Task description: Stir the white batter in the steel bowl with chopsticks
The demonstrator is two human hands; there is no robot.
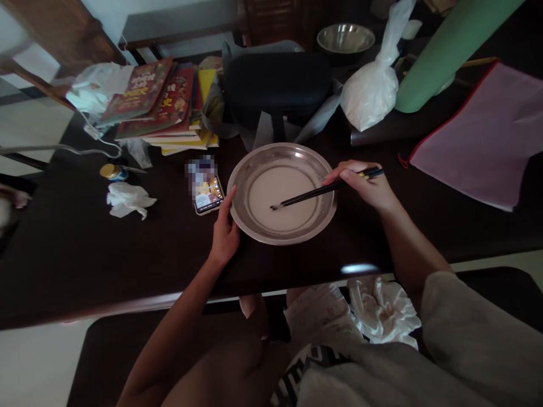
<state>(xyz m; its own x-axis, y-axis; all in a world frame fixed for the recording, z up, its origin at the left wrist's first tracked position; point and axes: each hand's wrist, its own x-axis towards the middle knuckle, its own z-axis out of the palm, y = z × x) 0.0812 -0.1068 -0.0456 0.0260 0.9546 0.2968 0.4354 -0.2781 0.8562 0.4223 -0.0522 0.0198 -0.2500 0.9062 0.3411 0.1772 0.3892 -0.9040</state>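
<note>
A wide metal basin (283, 238) stands on the dark table before me, with a whitish, milky liquid (271, 189) in its bottom. At the basin's left rim my left hand (224, 234) grips the edge, thumb on top and the other fingers hidden beneath. From the right, my right hand (360, 181) holds a pair of dark chopsticks (311, 195). They slant down across the rim, and their tips are at the liquid's surface near the middle. Left of the basin lies a phone (207, 192) with its screen lit.
Books (161, 107) are stacked at the back left, near a jar (113, 172) and crumpled tissue (129, 199). Behind the basin sits a black case (278, 85). A bag of white powder (371, 93), a green cylinder (445, 56), a pinkish pouch (479, 130) and another metal bowl (345, 38) stand rightward.
</note>
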